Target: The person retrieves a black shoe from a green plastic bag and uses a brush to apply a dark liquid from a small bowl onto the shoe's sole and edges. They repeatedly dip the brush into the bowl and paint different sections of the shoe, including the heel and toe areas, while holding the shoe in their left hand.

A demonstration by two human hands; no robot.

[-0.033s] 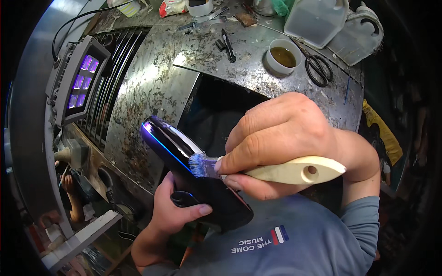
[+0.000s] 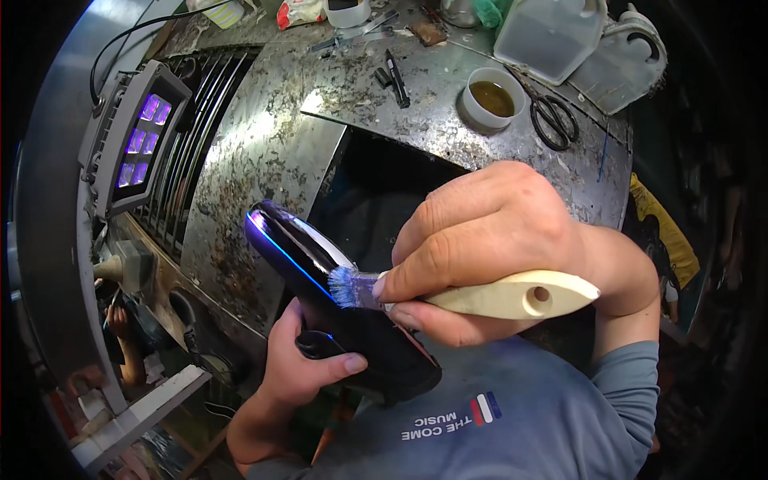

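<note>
Glossy black, a long curved panel (image 2: 336, 300) is gripped from below by the left hand (image 2: 300, 372), fingers closed round its lower end; its long axis runs up-left toward the violet lamp (image 2: 136, 144). The right hand (image 2: 488, 248) is clenched on a cream-handled brush (image 2: 480, 294), bristles touching the panel's upper face. A cup of brown liquid (image 2: 492, 98) and scissors (image 2: 554, 118) lie well apart on the spattered metal bench (image 2: 264, 160)

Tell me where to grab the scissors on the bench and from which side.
Grip the scissors at the black handle loops, which lie toward the person. The blades point away, toward the white cup and the plastic jugs. Come from the near right edge of the bench, probably from above, since they lie flat on it.
</note>
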